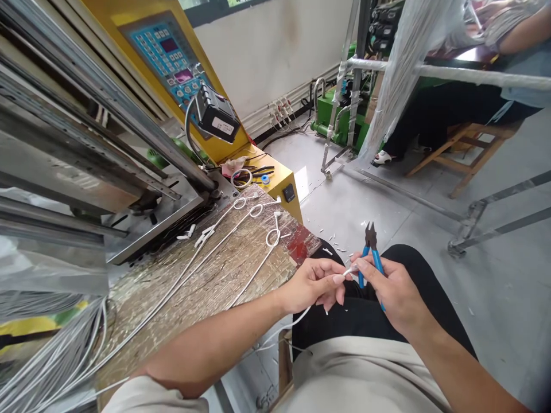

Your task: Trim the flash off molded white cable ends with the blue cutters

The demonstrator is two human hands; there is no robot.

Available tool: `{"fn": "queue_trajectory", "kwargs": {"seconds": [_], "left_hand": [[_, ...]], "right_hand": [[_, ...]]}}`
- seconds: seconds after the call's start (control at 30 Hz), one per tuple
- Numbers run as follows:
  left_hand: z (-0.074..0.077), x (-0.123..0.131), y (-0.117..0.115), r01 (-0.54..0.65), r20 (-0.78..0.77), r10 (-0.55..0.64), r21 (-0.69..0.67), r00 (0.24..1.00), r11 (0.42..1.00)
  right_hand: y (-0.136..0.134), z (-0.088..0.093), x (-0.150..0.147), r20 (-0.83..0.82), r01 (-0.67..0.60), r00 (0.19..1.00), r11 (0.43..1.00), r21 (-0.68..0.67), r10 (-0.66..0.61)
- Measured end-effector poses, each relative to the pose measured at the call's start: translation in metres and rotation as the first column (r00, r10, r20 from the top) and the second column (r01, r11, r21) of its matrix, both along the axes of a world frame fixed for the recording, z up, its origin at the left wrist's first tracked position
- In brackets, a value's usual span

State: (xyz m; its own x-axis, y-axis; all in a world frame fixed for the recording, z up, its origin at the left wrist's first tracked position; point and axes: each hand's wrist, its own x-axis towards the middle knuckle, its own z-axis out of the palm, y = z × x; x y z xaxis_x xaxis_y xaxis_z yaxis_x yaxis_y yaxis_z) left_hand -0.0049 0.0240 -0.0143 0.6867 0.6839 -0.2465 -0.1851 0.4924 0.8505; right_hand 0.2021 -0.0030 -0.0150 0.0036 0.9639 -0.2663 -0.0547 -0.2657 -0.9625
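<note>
My left hand (316, 284) is closed, pinching the end of a thin white cable (282, 330) that hangs down past my lap. My right hand (390, 287) grips blue-handled cutting pliers (371, 246), jaws pointing up, and its thumb and forefinger also touch the white cable tip (349, 269) between both hands. Both hands meet above my black trousers (387, 321). Several white cables with looped ends (272, 236) lie across the worn workbench (224, 275) to my left.
A yellow moulding machine with a blue control panel (170, 57) and steel rails (86, 115) stands at left. A cable bundle (47, 361) hangs at lower left. White offcuts (336, 244) litter the floor. Another person sits on a wooden stool (469, 149) at upper right, behind a metal frame (473, 74).
</note>
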Motion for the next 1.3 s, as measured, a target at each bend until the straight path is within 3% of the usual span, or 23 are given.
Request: {"fn": "queue_trajectory", "kwargs": {"seconds": [0.17, 0.27, 0.37, 0.53, 0.8, 1.1, 1.2, 1.23, 1.3], "left_hand": [[0.001, 0.0, -0.001, 0.037, -0.016, -0.037, -0.035, 0.999, 0.999], [0.001, -0.001, -0.001, 0.121, -0.012, -0.122, -0.074, 0.992, 0.99], [0.0, -0.002, -0.002, 0.148, 0.018, -0.147, -0.136, 0.989, 0.98], [-0.003, 0.001, -0.004, 0.092, -0.007, -0.093, -0.105, 0.996, 0.99], [0.017, 0.001, -0.017, 0.075, -0.139, -0.065, 0.067, 0.988, 0.995], [0.032, 0.001, -0.042, 0.002, -0.102, 0.005, 0.069, 0.995, 0.998], [0.041, -0.004, -0.046, 0.042, -0.169, -0.032, 0.055, 0.985, 0.998], [0.044, -0.006, -0.047, 0.03, -0.214, -0.009, 0.094, 0.977, 0.995], [0.051, -0.006, -0.045, -0.075, -0.308, 0.156, 0.258, 0.939, 0.963]], "right_hand": [[-0.004, -0.002, 0.005, 0.102, 0.022, 0.994, 0.996, 0.087, -0.031], [-0.003, -0.007, 0.006, 0.004, 0.178, 0.984, 0.979, 0.094, -0.18], [-0.004, -0.01, 0.001, -0.166, 0.296, 0.941, 0.955, -0.021, -0.295], [-0.019, -0.002, -0.022, -0.292, 0.086, 0.949, 0.989, -0.122, -0.118], [-0.026, 0.018, -0.021, -0.283, 0.099, 0.954, 0.995, -0.022, -0.102], [-0.027, 0.041, -0.007, -0.33, 0.068, 0.94, 0.996, -0.061, -0.085], [-0.025, 0.042, -0.003, -0.27, -0.008, 0.963, 1.0, -0.028, 0.0], [-0.025, 0.042, -0.003, -0.227, -0.05, 0.973, 0.999, -0.008, 0.047], [-0.023, 0.043, -0.003, -0.108, -0.143, 0.984, 0.99, 0.013, 0.144]]}}
